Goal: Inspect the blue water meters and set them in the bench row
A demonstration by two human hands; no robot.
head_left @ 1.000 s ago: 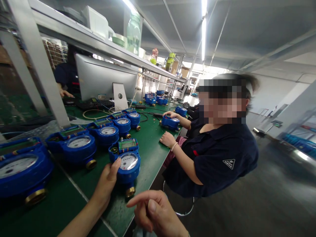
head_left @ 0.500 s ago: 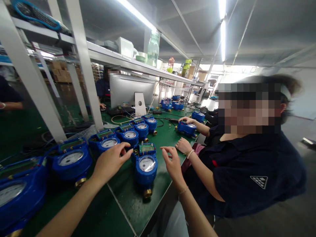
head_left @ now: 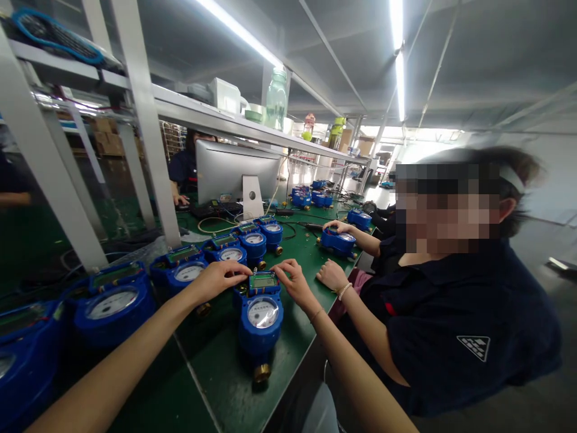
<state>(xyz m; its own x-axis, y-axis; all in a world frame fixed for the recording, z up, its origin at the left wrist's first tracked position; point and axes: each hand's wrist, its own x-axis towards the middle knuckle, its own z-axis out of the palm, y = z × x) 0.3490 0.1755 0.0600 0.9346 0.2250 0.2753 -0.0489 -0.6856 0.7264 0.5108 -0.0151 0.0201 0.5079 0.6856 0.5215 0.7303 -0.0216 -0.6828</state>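
The blue meter is sitting right in front of you on the green bench, nr its edge, dial facing up, brass fitting pointing twd you. Your L hand is reaching to the upper L corner of the meter's display, fingertips bunching there; your R hand is bending its fingers at the upper R corner. Can't tell if either's gripping or just touching. A row of meters is running along your L, away twd the monitor. To your R, a co-worker is sitting w/ one hand at another meter. Above the monitor, a shelf is holding a bottle etc.
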